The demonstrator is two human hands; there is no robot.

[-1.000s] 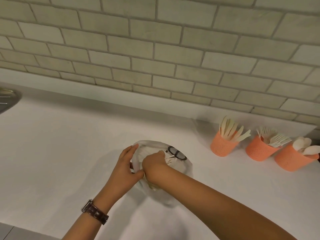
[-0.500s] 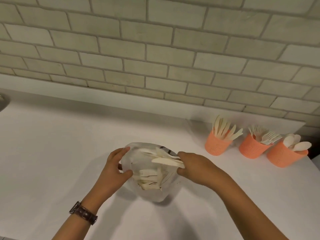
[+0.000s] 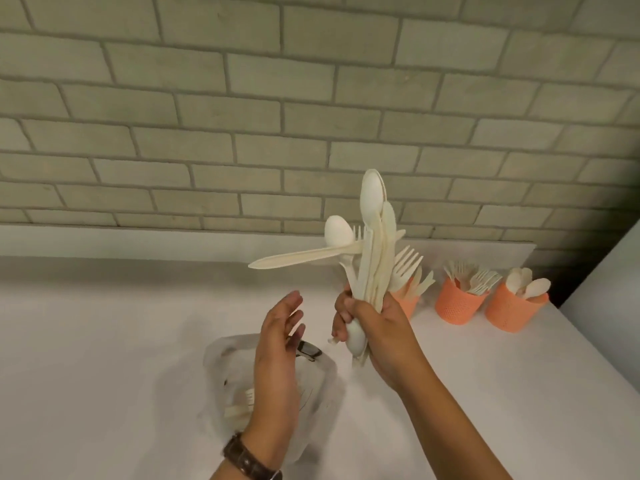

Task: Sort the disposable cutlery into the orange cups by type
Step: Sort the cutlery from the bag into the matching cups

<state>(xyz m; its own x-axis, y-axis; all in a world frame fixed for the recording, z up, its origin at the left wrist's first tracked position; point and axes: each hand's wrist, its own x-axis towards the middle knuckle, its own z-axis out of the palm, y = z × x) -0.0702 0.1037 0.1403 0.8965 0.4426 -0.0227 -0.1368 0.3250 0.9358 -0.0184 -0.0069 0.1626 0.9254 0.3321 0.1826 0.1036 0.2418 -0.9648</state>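
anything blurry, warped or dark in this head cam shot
Head view: the courses of the brick wall bow, a wide-angle warp; the right edge darkens to a vignette above the orange cups; the plastic bag and left hand look smeared; the cutlery bundle gripped by the right hand reads fairly crisp.

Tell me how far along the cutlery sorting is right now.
Done: the knife cup, fork cup and spoon cup each already hold sorted pieces. In hand: the right hand grips a mixed bundle of spoons, forks and knives; the left hand is open beside it. Left: that whole bundle, plus leftover cutlery inside the plastic bag.
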